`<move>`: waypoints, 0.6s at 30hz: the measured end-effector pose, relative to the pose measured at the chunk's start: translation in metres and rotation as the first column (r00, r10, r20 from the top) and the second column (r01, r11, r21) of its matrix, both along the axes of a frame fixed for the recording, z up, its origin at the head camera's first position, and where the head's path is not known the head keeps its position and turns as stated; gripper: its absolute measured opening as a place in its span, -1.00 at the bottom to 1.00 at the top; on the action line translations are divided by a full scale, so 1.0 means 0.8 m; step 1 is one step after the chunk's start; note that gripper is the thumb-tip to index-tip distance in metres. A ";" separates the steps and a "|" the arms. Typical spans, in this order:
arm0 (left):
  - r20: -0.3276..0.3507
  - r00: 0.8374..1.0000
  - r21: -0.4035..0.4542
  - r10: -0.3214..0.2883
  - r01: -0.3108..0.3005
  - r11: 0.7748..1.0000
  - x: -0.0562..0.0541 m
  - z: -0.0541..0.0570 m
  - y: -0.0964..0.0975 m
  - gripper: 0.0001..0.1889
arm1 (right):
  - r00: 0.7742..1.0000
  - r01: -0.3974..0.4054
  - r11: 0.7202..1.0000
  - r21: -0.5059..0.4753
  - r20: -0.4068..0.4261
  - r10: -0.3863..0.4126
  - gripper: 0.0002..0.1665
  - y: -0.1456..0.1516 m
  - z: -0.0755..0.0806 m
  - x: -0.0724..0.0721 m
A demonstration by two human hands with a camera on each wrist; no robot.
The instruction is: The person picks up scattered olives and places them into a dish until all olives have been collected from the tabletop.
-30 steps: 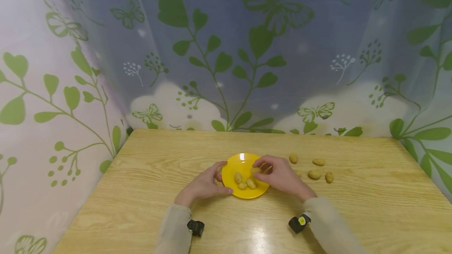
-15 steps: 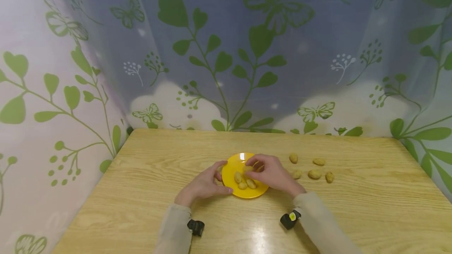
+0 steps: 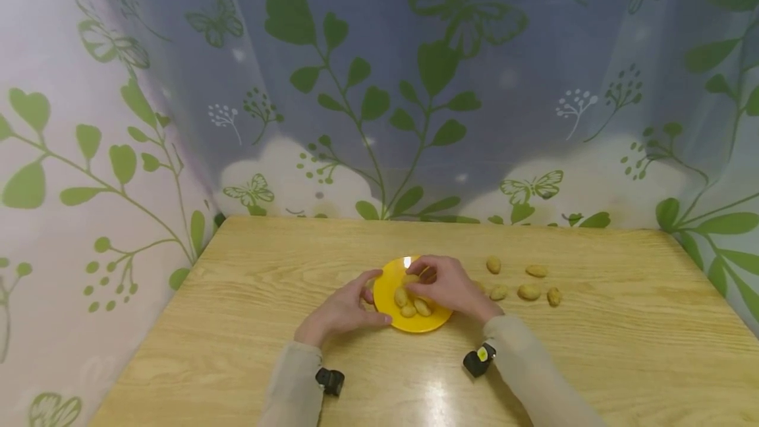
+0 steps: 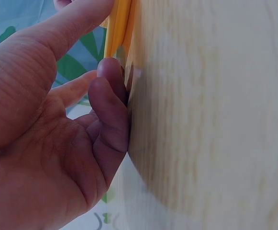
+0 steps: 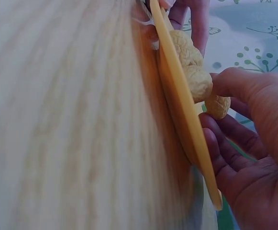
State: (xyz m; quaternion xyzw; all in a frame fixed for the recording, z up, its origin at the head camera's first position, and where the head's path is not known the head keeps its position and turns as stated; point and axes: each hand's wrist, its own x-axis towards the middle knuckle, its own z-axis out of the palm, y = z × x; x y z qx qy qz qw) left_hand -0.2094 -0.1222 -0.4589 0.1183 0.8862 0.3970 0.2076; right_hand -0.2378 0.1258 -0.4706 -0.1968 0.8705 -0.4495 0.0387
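Note:
A yellow plate lies on the wooden table, with several small wrinkled tan ovals on it. My left hand holds the plate's left side, its thumb at the near rim and its fingers round the far left edge. Over the plate, my right hand pinches another wrinkled tan oval between thumb and fingers. In the right wrist view that oval is close beside the ones on the plate; whether it touches the plate I cannot tell. The left wrist view shows the left fingers low beside the plate's edge.
To the right of the plate, several more tan ovals lie scattered on the table. One is partly hidden behind the right hand. A patterned curtain hangs along the back and left side of the table.
My right hand has moved left and slightly farther over the plate with the tan oval, uncovering more ovals on the table. The left hand and plate stay in place.

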 end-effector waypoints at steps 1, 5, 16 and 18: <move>0.001 1.000 -0.002 -0.001 0.001 1.000 0.000 0.000 0.000 -0.04 | 1.000 -0.002 1.000 0.003 -0.002 0.002 -0.76 0.000 0.000 -0.001; -0.001 1.000 -0.009 -0.003 0.003 1.000 0.001 -0.001 0.000 -0.04 | 1.000 -0.011 1.000 0.020 -0.011 0.011 -0.76 -0.003 -0.002 -0.006; -0.003 1.000 0.006 -0.004 0.004 1.000 -0.001 -0.002 0.000 -0.04 | 1.000 -0.021 0.999 0.044 0.019 0.020 -0.77 -0.010 -0.001 -0.012; -0.002 1.000 0.009 -0.005 0.005 1.000 -0.002 -0.003 0.000 -0.04 | 0.999 -0.022 0.999 0.046 0.026 0.021 -0.77 -0.012 -0.001 -0.012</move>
